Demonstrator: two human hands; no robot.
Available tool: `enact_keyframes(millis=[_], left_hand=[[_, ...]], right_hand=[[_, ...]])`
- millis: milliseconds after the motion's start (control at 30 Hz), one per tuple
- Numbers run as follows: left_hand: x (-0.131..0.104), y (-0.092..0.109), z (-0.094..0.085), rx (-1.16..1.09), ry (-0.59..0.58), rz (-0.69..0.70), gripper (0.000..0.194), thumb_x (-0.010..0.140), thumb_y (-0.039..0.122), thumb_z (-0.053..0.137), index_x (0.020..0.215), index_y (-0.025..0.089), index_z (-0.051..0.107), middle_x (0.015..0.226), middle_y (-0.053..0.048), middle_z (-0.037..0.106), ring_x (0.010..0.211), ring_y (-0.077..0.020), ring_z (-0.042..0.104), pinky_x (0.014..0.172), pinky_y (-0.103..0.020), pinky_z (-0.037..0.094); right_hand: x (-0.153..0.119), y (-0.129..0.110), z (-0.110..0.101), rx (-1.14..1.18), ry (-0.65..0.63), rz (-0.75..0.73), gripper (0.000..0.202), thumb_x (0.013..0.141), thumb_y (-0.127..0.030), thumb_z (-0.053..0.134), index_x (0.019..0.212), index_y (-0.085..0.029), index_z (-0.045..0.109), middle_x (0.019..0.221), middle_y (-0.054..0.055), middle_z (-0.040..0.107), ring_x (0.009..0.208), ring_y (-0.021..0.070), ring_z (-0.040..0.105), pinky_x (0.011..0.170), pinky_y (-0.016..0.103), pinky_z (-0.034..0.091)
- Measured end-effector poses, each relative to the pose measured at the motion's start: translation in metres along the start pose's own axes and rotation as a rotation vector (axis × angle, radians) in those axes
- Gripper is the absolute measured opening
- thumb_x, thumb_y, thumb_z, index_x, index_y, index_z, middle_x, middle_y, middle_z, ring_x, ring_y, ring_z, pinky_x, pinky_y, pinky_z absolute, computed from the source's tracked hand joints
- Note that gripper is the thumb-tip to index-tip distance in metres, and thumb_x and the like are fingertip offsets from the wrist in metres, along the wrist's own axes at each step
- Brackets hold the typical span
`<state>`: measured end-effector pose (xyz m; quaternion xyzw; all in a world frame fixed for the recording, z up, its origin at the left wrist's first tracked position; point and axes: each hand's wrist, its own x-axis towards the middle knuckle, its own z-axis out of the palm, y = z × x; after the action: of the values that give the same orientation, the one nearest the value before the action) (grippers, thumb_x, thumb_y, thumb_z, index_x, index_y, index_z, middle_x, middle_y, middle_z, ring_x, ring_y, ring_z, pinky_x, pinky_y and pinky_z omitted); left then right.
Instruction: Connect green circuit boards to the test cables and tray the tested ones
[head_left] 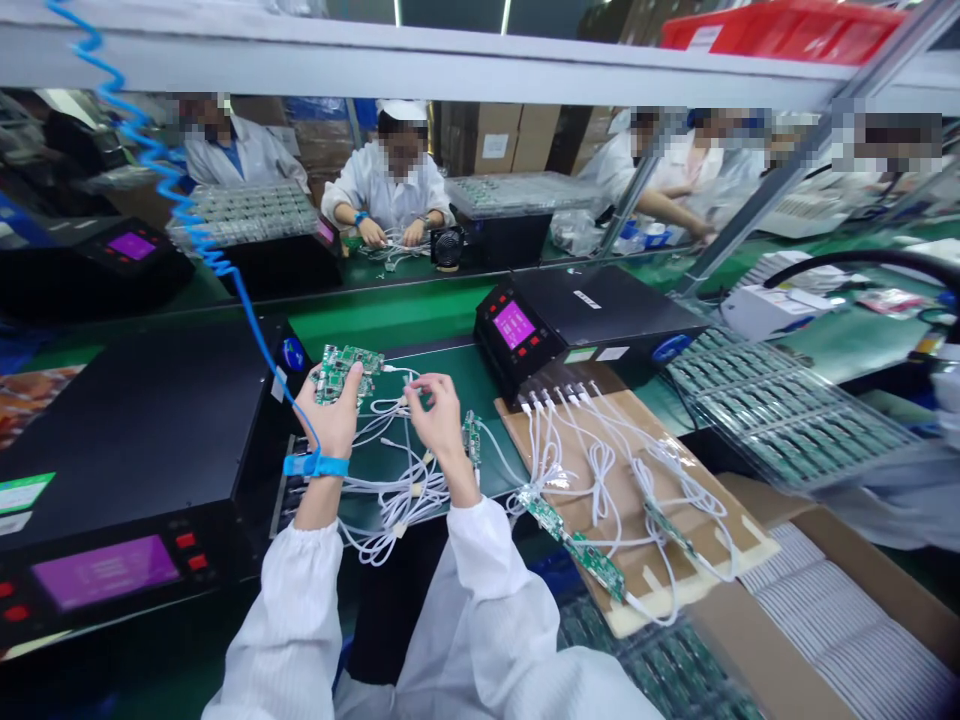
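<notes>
Head view, middle of the frame: the left hand (336, 412) holds a green circuit board (349, 358); the thumb presses on the front and the other fingers are mostly hidden behind it, a hold which seems to leave the right edge free for the white plug (388, 368). The right hand (436, 415) is just beside, its thumb and forefinger almost together near the cable; whether they pinch it, I cannot tell. A blue wrist strap (315, 466) is joined to a coiled cord (169, 180) from the upper left, perhaps against static. Below the hands, loose white cables (405, 492) lie in a heap. At right, other cables run from a black box (600, 295) over a brown sheet (624, 392), probably laid there to protect the worktop (459, 368).
</notes>
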<state>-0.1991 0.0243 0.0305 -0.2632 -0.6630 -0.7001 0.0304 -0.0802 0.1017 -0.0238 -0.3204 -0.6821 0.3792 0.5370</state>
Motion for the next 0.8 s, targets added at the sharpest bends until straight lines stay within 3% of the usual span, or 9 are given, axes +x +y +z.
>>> enact_keyframes(millis=[133, 233, 333, 467, 533, 800], left_hand=[[-0.005, 0.007, -0.002, 0.025, -0.001, 0.074, 0.040, 0.077, 0.046, 0.083, 0.101, 0.015, 0.075, 0.090, -0.008, 0.078, 0.082, -0.0222, 0.074, 0.079, -0.034, 0.061], [-0.007, 0.014, -0.005, 0.109, -0.033, 0.144, 0.038, 0.079, 0.045, 0.082, 0.101, 0.015, 0.076, 0.088, -0.007, 0.077, 0.080, -0.0223, 0.073, 0.078, -0.034, 0.060], [-0.007, 0.014, -0.007, 0.221, -0.031, 0.232, 0.039, 0.082, 0.045, 0.079, 0.107, 0.016, 0.077, 0.089, -0.007, 0.077, 0.080, -0.0225, 0.073, 0.078, -0.034, 0.059], [-0.003, 0.003, -0.006, 0.326, -0.020, 0.383, 0.042, 0.086, 0.047, 0.075, 0.113, 0.015, 0.077, 0.097, -0.011, 0.077, 0.086, -0.0247, 0.073, 0.085, -0.037, 0.057], [-0.002, -0.003, -0.004, 0.347, -0.048, 0.426, 0.039, 0.088, 0.044, 0.073, 0.114, 0.015, 0.077, 0.099, -0.013, 0.076, 0.091, -0.0252, 0.073, 0.089, -0.037, 0.056], [-0.003, -0.017, -0.003, 0.358, -0.142, 0.423, 0.034, 0.088, 0.032, 0.068, 0.119, 0.018, 0.075, 0.098, -0.011, 0.075, 0.089, -0.0232, 0.071, 0.087, -0.035, 0.055]], right_hand=[[0.000, -0.007, 0.004, -0.288, -0.143, -0.215, 0.004, 0.091, -0.023, 0.071, 0.091, -0.022, 0.074, 0.143, 0.014, 0.051, 0.138, 0.0320, 0.042, 0.114, 0.052, 0.043], [0.002, -0.012, 0.008, -0.326, -0.171, -0.229, 0.006, 0.093, -0.020, 0.068, 0.094, -0.022, 0.073, 0.152, 0.015, 0.044, 0.145, 0.0324, 0.034, 0.116, 0.054, 0.041], [0.002, -0.019, 0.009, -0.220, -0.114, -0.208, 0.007, 0.094, -0.021, 0.066, 0.097, -0.021, 0.073, 0.144, 0.017, 0.052, 0.138, 0.0294, 0.046, 0.112, 0.049, 0.045], [-0.003, -0.028, 0.013, 0.047, -0.055, -0.091, 0.011, 0.098, -0.027, 0.062, 0.101, -0.022, 0.071, 0.110, 0.007, 0.074, 0.105, 0.0209, 0.068, 0.101, 0.039, 0.052], [-0.004, -0.031, 0.017, 0.152, -0.040, -0.075, 0.013, 0.099, -0.029, 0.062, 0.101, -0.023, 0.073, 0.100, 0.003, 0.077, 0.097, 0.0190, 0.071, 0.096, 0.035, 0.054], [-0.007, -0.041, 0.034, 0.282, 0.009, -0.142, 0.013, 0.096, -0.030, 0.067, 0.098, -0.022, 0.078, 0.101, 0.005, 0.078, 0.096, 0.0182, 0.071, 0.094, 0.034, 0.056]])
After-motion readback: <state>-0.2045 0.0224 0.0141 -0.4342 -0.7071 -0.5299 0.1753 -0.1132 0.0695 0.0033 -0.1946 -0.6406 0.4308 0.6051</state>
